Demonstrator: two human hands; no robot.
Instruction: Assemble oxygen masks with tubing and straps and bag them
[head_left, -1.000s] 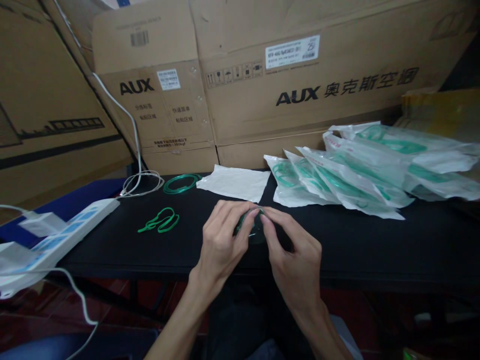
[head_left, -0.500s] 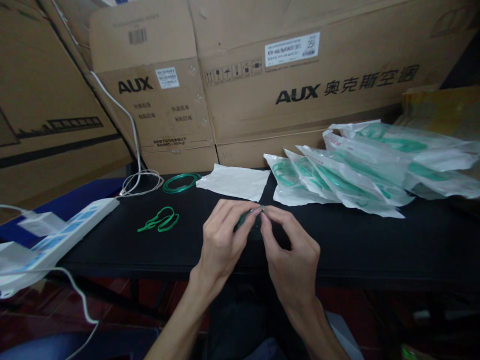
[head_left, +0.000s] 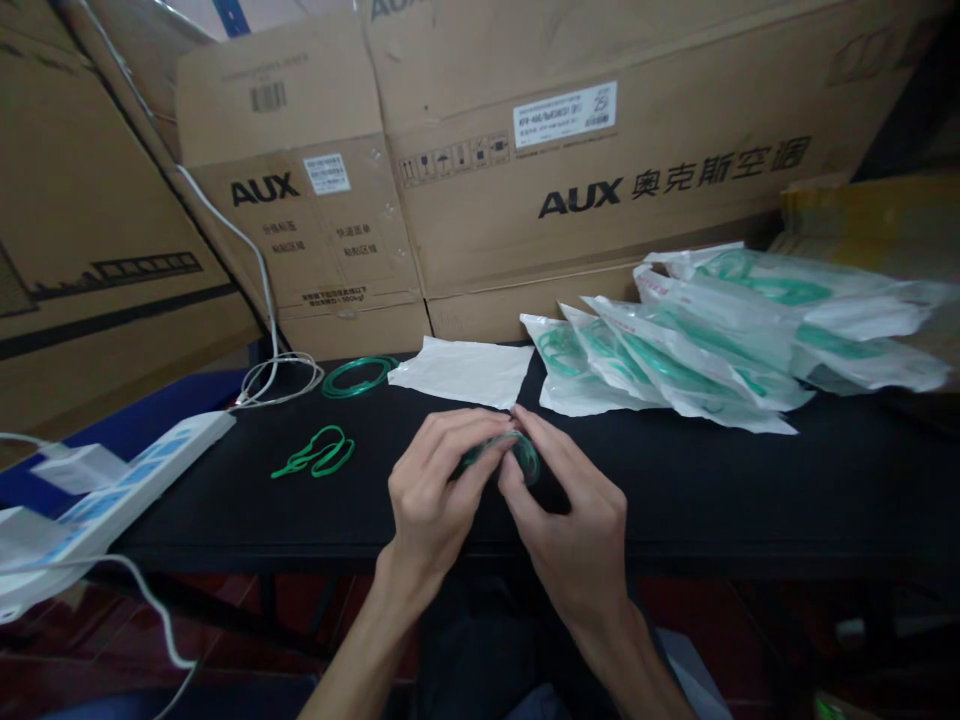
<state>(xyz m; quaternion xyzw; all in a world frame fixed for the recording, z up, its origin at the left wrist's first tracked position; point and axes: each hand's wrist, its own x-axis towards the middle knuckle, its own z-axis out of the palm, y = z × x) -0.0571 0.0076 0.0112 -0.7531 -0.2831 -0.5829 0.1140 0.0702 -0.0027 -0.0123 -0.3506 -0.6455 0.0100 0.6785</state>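
- The left hand (head_left: 431, 485) pinches a clear, greenish piece (head_left: 530, 460) over the black table (head_left: 720, 500), between both hands.
- The right hand (head_left: 577, 510) now parts thumb and forefinger around it, seemingly regripping; whether they press it, I can't tell.

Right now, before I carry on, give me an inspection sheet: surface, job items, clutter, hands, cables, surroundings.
Surface: black tabletop, dark and plain.
Job items: clear-and-green piece between the hands, mostly hidden by fingers.
Clutter: green strap and green tubing coil at left; white packet beyond the hands; overlapping bags of green items at right; power strip at the left edge.
Hands: left hand and right hand both grip the piece.
Cables: white cable coiled at back left; another, white cord, hangs at lower left.
Surroundings: printed cardboard box behind; another carton at left.
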